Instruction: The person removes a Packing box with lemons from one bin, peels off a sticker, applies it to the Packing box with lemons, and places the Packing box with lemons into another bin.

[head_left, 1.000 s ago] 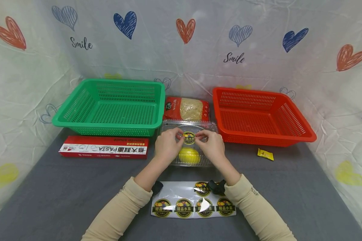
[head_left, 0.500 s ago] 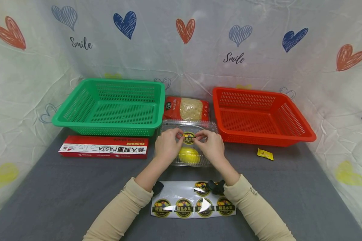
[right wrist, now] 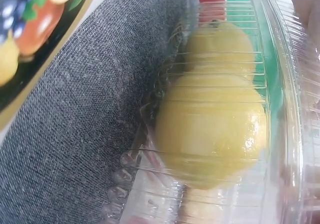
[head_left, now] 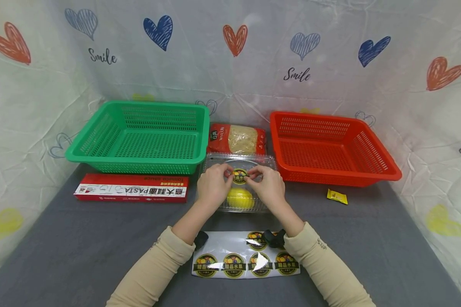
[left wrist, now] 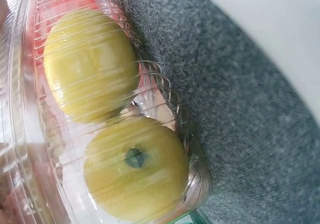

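Observation:
A clear plastic clamshell box (head_left: 266, 160) sits mid-table with yellow fruit (head_left: 240, 198) inside; the wrist views show two yellow fruits (left wrist: 135, 169) (right wrist: 212, 129) through its ribbed wall. Both hands hover over its lid. My left hand (head_left: 213, 185) pinches the left edge of a round black-and-yellow sticker (head_left: 240, 175), and my right hand (head_left: 268, 184) pinches its right edge. The sticker lies at the lid's top surface. A glossy sticker sheet (head_left: 246, 260) with several round stickers lies in front, between my forearms.
A green basket (head_left: 100, 140) stands back left and a red basket (head_left: 376, 160) back right, both empty. A red noodle packet (head_left: 236, 138) lies behind the box. A long red pasta box (head_left: 132, 187) lies left, a small yellow sachet (head_left: 337, 196) right.
Both hands stay on the sticker over the lid; it sits a touch lower. Otherwise nothing has visibly moved.

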The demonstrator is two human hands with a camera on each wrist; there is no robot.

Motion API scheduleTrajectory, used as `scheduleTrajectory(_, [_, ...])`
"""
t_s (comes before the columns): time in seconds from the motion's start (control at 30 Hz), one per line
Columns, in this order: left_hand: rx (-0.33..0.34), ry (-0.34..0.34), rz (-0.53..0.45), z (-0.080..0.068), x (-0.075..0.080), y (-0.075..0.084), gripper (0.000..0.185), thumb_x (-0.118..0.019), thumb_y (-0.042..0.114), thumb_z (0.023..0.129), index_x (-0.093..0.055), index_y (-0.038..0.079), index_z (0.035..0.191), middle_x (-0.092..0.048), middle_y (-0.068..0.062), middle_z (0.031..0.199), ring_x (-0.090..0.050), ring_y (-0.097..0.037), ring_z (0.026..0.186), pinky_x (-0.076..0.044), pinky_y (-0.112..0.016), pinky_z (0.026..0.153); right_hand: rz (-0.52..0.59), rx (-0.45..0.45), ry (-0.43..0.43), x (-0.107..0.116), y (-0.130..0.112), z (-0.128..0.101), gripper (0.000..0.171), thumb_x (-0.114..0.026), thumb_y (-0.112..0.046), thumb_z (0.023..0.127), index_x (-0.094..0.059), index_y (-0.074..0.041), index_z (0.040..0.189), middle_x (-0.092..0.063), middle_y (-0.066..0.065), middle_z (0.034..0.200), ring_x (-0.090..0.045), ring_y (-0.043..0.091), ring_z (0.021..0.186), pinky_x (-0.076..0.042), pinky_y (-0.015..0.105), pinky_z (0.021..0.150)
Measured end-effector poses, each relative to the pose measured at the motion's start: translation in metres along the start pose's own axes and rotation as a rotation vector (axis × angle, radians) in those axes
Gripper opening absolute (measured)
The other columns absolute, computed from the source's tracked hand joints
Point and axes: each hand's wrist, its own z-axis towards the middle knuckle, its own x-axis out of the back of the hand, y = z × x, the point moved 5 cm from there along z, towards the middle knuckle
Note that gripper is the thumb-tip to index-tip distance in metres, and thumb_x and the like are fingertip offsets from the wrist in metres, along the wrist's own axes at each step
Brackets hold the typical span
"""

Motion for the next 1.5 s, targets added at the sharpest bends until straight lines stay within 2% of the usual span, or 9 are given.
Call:
scheduleTrajectory(0.43, [0.005, -0.034, 0.044, -0.001, 0.0, -0.002, 0.023, -0.071, 0.03, 0.079, -0.073, 0.014, 0.095, -0.058, 0.0, 0.077, -0.053, -0.016, 0.059, -0.041, -0.027, 0.048, -0.047, 0.028, -0.057, -0.003, -0.005, 0.001, 0.015, -0.072, -0.025, 0.078, -0.075, -0.015, 0.089, -0.065, -0.004, 0.072, -0.043, 0.01, 0.044, -0.03, 0.024, 0.038])
scheduleTrajectory(0.63, [-0.003, -0.079, 0.057, -0.001, -0.001, -0.002, 0.036, -0.075, 0.039, 0.074, -0.072, 0.014, 0.098, -0.058, -0.001, 0.081, -0.053, -0.016, 0.059, -0.042, -0.025, 0.047, -0.073, 0.014, -0.114, -0.005, -0.005, 0.002, 0.026, -0.074, -0.032, 0.076, -0.073, -0.017, 0.098, -0.064, -0.005, 0.074, -0.039, 0.011, 0.043, -0.026, 0.023, 0.038])
scheduleTrajectory(0.83, [-0.015, -0.131, 0.082, -0.001, 0.001, -0.002, 0.044, -0.074, 0.045, 0.072, -0.07, 0.017, 0.106, -0.058, -0.002, 0.087, -0.051, -0.017, 0.058, -0.042, -0.027, 0.046, -0.103, 0.054, -0.138, -0.005, -0.008, 0.003, 0.031, -0.073, -0.032, 0.077, -0.071, -0.018, 0.105, -0.062, -0.006, 0.075, -0.037, 0.011, 0.043, -0.024, 0.023, 0.038])
scheduleTrajectory(1.1, [-0.018, -0.133, 0.056, -0.001, 0.002, -0.002, 0.048, -0.074, 0.046, 0.071, -0.068, 0.018, 0.11, -0.056, -0.001, 0.088, -0.051, -0.017, 0.063, -0.042, -0.027, 0.05, 0.014, 0.035, -0.098, -0.003, -0.004, 0.003, 0.033, -0.074, -0.031, 0.076, -0.069, -0.017, 0.106, -0.065, -0.004, 0.077, -0.04, 0.011, 0.042, -0.024, 0.023, 0.037])
scheduleTrajectory(1.27, [-0.029, -0.116, -0.011, -0.003, 0.003, -0.004, 0.048, -0.076, 0.041, 0.071, -0.068, 0.014, 0.109, -0.057, -0.004, 0.09, -0.054, -0.017, 0.068, -0.043, -0.028, 0.056, 0.088, 0.019, -0.095, -0.002, -0.001, 0.003, 0.028, -0.07, -0.03, 0.08, -0.069, -0.015, 0.104, -0.065, -0.002, 0.077, -0.04, 0.013, 0.043, -0.024, 0.023, 0.037])
scheduleTrajectory(1.5, [-0.049, -0.051, -0.272, -0.003, 0.011, -0.01, 0.028, -0.072, 0.02, 0.078, -0.068, 0.008, 0.103, -0.057, -0.004, 0.087, -0.053, -0.012, 0.062, -0.046, -0.025, 0.057, 0.215, -0.001, -0.072, 0.004, 0.001, 0.002, 0.02, -0.066, -0.025, 0.084, -0.071, -0.013, 0.1, -0.065, 0.001, 0.078, -0.043, 0.016, 0.047, -0.032, 0.025, 0.04])
